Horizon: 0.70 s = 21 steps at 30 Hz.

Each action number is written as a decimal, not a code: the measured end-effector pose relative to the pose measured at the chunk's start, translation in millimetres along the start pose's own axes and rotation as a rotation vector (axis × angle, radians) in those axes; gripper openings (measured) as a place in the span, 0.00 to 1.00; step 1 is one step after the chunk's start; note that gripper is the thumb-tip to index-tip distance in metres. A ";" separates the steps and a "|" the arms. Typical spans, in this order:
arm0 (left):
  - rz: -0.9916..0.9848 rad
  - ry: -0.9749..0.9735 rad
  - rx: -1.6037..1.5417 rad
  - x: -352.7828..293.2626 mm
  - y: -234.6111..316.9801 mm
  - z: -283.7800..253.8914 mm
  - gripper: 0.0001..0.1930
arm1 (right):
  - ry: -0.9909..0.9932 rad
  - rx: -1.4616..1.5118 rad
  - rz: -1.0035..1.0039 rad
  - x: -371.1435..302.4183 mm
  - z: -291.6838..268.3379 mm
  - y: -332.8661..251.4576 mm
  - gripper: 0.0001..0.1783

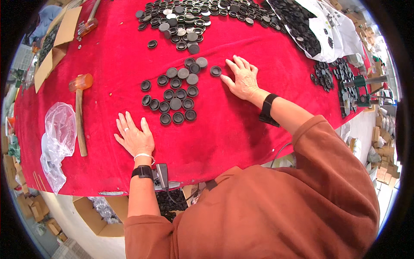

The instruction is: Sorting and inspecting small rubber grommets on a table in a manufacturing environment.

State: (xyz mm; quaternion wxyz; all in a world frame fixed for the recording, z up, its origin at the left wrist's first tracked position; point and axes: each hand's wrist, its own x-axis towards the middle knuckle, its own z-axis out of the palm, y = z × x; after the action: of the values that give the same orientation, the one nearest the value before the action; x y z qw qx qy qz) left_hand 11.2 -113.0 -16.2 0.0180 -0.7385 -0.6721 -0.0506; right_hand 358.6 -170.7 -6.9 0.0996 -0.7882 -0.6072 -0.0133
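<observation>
Both hands flat, fingers released: left hand (pixel 134 137) on red bench (pixel 224 129), right hand (pixel 242 79) touching cap (pixel 215 71). Small cluster (pixel 174 93) laid out; big pile (pixel 194 19) at 12 o'clock untouched.

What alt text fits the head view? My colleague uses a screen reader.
Both hands lie flat on a red cloth beside a cluster of black caps: the right hand touches one, the left hand rests apart. A mallet lies further left.

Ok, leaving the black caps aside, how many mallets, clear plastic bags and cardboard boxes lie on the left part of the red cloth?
Orange-headed mallets: 2 (near one, far one)
Clear plastic bag: 1
Open cardboard box: 1
Total: 4
</observation>
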 end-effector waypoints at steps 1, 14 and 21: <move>-0.023 0.001 -0.006 -1.1 -0.2 -0.3 0.29 | 0.106 0.186 -0.030 0.8 -9.6 -16.7 0.30; -0.017 -0.018 -0.001 0.7 -0.5 1.0 0.29 | -0.127 0.268 -0.735 1.6 -1.4 -178.0 0.30; 0.005 0.017 -0.014 1.4 2.3 -2.2 0.29 | 0.013 0.087 -0.421 60.8 -21.6 -64.8 0.11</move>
State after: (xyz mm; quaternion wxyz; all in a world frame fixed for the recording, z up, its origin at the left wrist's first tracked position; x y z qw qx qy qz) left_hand 13.4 -112.1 -13.8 0.0186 -0.7400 -0.6696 -0.0612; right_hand 314.6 -100.6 32.1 0.1325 -0.6388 -0.7578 -0.0124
